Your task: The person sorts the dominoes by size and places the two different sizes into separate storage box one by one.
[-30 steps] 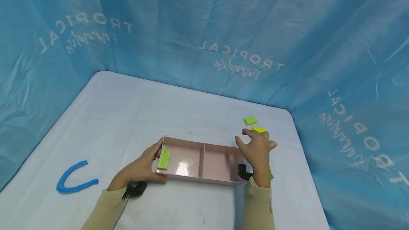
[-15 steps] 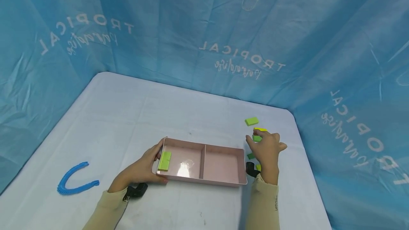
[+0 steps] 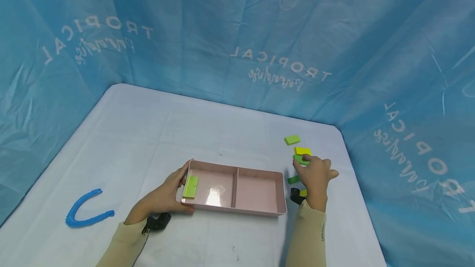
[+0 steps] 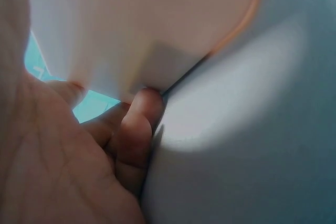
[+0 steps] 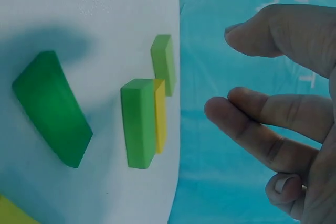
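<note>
My left hand [image 3: 168,193] grips the left end of a shallow pink two-compartment box [image 3: 256,196], thumb along the near side. In the left wrist view, its fingertips [image 4: 149,100] press against the box wall. Light green blocks [image 3: 191,187] lie at the left end inside the box. Over to the right, my right hand [image 3: 314,174] hovers by a green block [image 3: 298,160], with nothing between thumb and fingers. Just behind that block is a yellow block [image 3: 303,151]. The right wrist view shows the thumb and fingers spread apart, the green block [image 5: 139,127] standing beyond them.
A light green block [image 3: 292,139] lies farther back. Closer to the box are a dark green block [image 3: 293,180] and a yellow-green block [image 3: 303,193] partly hidden by the right wrist. A curved blue ridged strip [image 3: 87,213] lies at left. Blue curtains [image 3: 208,65] surround the white table.
My right hand has moved right, away from above the box's right end, and lowered toward the green block, uncovering the blocks beside the box. My left hand and the box stay put.
</note>
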Tool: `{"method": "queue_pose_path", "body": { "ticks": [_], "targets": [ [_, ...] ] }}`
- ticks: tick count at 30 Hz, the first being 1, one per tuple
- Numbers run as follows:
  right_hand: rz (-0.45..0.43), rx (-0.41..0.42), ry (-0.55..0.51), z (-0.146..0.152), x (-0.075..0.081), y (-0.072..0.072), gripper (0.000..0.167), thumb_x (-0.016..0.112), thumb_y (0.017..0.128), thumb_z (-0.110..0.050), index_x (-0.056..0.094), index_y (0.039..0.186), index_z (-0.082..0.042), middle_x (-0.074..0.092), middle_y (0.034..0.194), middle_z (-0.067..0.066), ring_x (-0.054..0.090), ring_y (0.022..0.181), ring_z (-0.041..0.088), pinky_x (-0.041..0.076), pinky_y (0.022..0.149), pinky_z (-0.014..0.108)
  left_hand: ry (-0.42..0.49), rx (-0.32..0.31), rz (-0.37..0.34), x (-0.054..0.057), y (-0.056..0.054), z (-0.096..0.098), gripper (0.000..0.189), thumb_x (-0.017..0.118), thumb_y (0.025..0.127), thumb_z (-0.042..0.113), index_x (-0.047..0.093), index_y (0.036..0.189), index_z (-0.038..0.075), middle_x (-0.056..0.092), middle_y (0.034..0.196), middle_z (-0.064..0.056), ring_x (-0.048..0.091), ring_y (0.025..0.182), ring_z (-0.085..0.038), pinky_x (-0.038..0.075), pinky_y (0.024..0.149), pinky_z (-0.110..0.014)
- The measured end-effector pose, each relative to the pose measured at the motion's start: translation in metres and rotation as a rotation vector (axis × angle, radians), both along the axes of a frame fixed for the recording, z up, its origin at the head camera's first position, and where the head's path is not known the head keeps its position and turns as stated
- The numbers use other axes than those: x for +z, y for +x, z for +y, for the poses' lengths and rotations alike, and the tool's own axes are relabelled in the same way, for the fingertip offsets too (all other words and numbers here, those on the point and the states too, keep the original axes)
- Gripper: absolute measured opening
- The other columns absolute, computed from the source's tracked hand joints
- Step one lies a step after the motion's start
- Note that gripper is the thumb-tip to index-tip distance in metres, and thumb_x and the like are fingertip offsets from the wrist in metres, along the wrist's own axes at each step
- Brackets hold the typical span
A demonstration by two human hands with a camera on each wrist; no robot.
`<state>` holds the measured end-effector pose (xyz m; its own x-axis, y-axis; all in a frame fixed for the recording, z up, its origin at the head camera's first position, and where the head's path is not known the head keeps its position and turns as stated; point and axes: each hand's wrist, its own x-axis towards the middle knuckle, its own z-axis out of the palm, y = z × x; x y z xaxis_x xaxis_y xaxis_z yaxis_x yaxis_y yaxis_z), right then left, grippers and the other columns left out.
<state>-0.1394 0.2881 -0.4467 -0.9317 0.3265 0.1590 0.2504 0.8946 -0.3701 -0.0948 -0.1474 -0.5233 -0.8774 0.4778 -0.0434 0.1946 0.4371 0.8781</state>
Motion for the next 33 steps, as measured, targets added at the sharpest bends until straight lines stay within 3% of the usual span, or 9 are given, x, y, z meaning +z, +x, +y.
{"method": "queue_pose_path", "body": {
  "ticks": [8, 19, 24, 29, 33],
  "targets": [
    [-0.033, -0.065, -0.004, 0.008, -0.008, -0.007, 0.048, 0.069, 0.090, -0.033, 0.071, 0.118, 0.006, 0.067, 0.111, 0.029, 0.042, 0.103, 0.045, 0.017, 0.084, 0.065, 0.006, -0.010, -0.021, 0.000, 0.001, 0.002, 0.139, 0.096, 0.064, 0.040, 0.002, 0.164, 0.021, 0.042, 0.107, 0.000, 0.036, 0.103, -0.018, 0.038, 0.086, -0.029],
    [-0.154, -0.179, -0.006, 0.016, -0.010, -0.022, 0.060, 0.066, 0.088, -0.039, 0.065, 0.124, 0.009, 0.062, 0.116, 0.032, 0.041, 0.107, 0.046, 0.018, 0.089, 0.065, 0.014, -0.008, -0.031, -0.001, 0.001, 0.003, 0.139, 0.096, 0.063, 0.041, 0.002, 0.164, 0.021, 0.042, 0.109, 0.000, 0.035, 0.106, -0.018, 0.038, 0.089, -0.030],
    [-0.215, -0.217, 0.014, 0.018, -0.014, -0.020, 0.064, 0.066, 0.088, -0.043, 0.064, 0.122, 0.011, 0.060, 0.114, 0.034, 0.039, 0.109, 0.047, 0.019, 0.089, 0.064, 0.016, -0.009, -0.035, -0.002, 0.004, 0.004, 0.139, 0.096, 0.063, 0.041, 0.003, 0.164, 0.021, 0.042, 0.108, -0.001, 0.035, 0.104, -0.018, 0.037, 0.087, -0.032],
    [-0.211, -0.220, 0.018, 0.018, -0.019, -0.023, 0.065, 0.066, 0.087, -0.045, 0.064, 0.118, 0.013, 0.061, 0.111, 0.035, 0.039, 0.108, 0.047, 0.021, 0.088, 0.063, 0.002, -0.002, -0.036, 0.000, 0.003, 0.003, 0.140, 0.097, 0.062, 0.041, 0.002, 0.164, 0.020, 0.043, 0.110, -0.001, 0.036, 0.108, -0.022, 0.038, 0.092, -0.043],
    [-0.201, -0.214, 0.030, 0.018, -0.023, -0.027, 0.061, 0.065, 0.087, -0.044, 0.066, 0.109, 0.013, 0.061, 0.102, 0.034, 0.040, 0.104, 0.046, 0.021, 0.086, 0.062, -0.010, 0.002, -0.042, 0.002, 0.001, 0.002, 0.141, 0.097, 0.062, 0.041, 0.001, 0.164, 0.019, 0.043, 0.110, -0.001, 0.036, 0.107, -0.022, 0.038, 0.092, -0.044]
  ]
}}
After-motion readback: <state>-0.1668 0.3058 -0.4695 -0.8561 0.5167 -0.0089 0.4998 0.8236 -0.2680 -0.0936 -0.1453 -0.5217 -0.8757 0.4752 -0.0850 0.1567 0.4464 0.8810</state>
